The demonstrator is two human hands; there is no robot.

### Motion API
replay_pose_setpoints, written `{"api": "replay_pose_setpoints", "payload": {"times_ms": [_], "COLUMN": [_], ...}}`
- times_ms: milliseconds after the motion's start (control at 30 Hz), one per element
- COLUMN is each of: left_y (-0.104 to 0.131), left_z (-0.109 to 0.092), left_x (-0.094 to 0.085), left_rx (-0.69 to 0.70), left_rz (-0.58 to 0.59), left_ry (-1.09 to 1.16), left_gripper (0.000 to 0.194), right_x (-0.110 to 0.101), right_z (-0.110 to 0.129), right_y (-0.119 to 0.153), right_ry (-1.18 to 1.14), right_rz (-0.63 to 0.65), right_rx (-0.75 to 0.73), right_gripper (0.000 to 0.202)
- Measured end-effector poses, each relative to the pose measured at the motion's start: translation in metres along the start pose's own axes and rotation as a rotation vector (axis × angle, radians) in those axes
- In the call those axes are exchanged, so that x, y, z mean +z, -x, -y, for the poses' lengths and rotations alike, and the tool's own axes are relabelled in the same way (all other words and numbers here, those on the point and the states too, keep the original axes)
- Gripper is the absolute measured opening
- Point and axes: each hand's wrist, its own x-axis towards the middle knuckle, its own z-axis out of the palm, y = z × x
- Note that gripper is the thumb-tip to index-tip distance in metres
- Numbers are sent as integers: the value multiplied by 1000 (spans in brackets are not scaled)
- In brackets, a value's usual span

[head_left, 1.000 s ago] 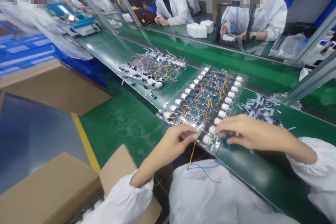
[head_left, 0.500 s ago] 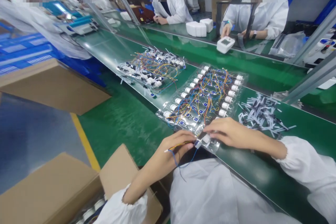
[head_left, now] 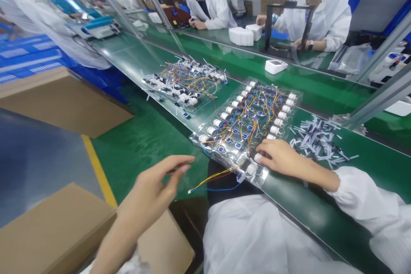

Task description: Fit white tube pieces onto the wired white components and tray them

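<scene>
My left hand hangs in the air left of the bench edge, thumb and fingers apart, holding nothing. My right hand is at the near right corner of a clear plastic tray, its fingers closed round a white cylindrical part. Several such white parts line both sides of the tray, with coloured wires and small blue pieces between them. Yellow, red and blue wires with a white connector stick out over the edge between my hands. Right of the tray lies a pile of clear and black tube pieces.
Another tray of wired parts lies farther up the green bench. A white device stands on the conveyor beyond. Cardboard boxes are at the lower left. People in white coats work across the line.
My left hand has let go of the wires and moved left, opening. My right hand has shifted slightly up and right to a white part. Across the line, a person's hand has left the white device.
</scene>
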Motion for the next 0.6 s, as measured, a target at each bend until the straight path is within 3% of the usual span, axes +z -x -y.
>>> {"api": "replay_pose_setpoints", "payload": {"times_ms": [133, 233, 300, 400, 500, 600], "left_y": [12, 13, 5, -16, -40, -67], "left_z": [-12, -7, 12, 49, 78, 94], "left_x": [-23, -22, -11, 11, 34, 54], "left_rx": [-1, -20, -74, -154, -148, -95], "left_rz": [-196, -118, -44, -30, -50, -25], "left_ry": [-148, -110, -80, -59, -47, 13], "left_gripper": [25, 29, 37, 53, 65, 67], "right_x": [-4, -6, -7, -10, -10, -5], "right_z": [15, 27, 31, 31, 27, 27], "right_y": [-3, -5, -6, -9, -12, -15], "right_ry": [85, 118, 127, 130, 124, 115], "right_rz": [30, 48, 63, 83, 92, 93], "right_rx": [60, 98, 122, 131, 105, 87], "right_gripper": [22, 21, 22, 24, 23, 22]}}
